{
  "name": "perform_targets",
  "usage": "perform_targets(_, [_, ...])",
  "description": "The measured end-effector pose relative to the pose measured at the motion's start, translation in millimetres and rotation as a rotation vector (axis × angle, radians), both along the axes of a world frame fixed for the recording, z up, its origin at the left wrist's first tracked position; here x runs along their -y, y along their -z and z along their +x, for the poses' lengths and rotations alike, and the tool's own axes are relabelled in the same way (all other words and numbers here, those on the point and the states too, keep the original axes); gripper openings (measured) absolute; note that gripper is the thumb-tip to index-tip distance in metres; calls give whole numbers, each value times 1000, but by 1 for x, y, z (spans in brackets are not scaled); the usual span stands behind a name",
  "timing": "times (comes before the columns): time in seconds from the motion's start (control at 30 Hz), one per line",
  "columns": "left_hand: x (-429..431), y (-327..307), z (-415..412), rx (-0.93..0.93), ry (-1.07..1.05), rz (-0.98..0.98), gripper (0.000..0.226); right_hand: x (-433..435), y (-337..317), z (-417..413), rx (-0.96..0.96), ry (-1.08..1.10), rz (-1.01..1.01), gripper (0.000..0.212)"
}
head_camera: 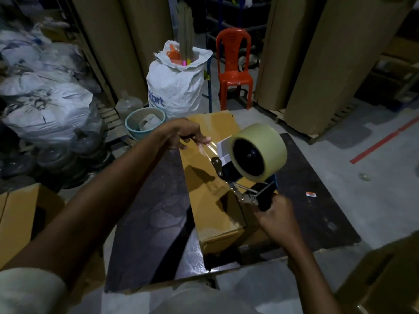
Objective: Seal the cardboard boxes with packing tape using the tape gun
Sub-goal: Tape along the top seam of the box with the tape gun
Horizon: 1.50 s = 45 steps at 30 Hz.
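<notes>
Cardboard box (pixel 204 200) on dark board (pixel 156 211); grey floor (pixel 374 177); red chair (pixel 234 64) behind.

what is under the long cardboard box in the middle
The cardboard box lies on a dark board that spreads out on both sides, over the grey floor. Whatever lies directly beneath the box is covered.

Box (pixel 210 177) on board (pixel 158 211); sack (pixel 176 82), chair (pixel 234 64) behind.
</notes>
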<state>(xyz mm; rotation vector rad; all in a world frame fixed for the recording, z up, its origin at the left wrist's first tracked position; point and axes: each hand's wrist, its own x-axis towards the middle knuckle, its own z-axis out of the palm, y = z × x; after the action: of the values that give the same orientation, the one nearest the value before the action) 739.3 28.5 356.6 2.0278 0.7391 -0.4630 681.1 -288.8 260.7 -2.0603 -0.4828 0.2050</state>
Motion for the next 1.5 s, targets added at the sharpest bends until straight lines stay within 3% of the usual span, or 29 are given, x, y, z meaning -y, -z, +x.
perform_targets(0.13, [-15, -6, 15, 4, 84, 12, 16, -4, 3, 7, 25, 3, 31, 65])
perform_targets(0.37, [-30, 2, 33, 97, 100, 62, 30, -19, 1, 9, -12, 47, -34, 35])
perform_targets(0.63, [-73, -17, 63, 199, 94, 146, 37, -24, 0, 12, -91, 65, -18, 42])
perform_targets(0.77, [-97, -34, 94, 223, 262, 158, 32, -26, 8, 7, -126, 90, 20, 36])
perform_targets(0.9, [-108, -17, 128, 247, 391, 178, 31, -49, 16, 18, -109, 108, -4, 20])
perform_targets(1.07, [-137, 11, 174, 338, 500, 157, 51, -91, 39, 40, -171, 190, -86, 25])
perform_targets(1.33, [-200, 68, 247, 289, 500, 195, 28, -151, 43, 105, -226, 190, -45, 38])
perform_targets(1.5, [-219, 102, 280, 327, 472, 157, 32, -178, 42, 135, -216, 189, -111, 30])
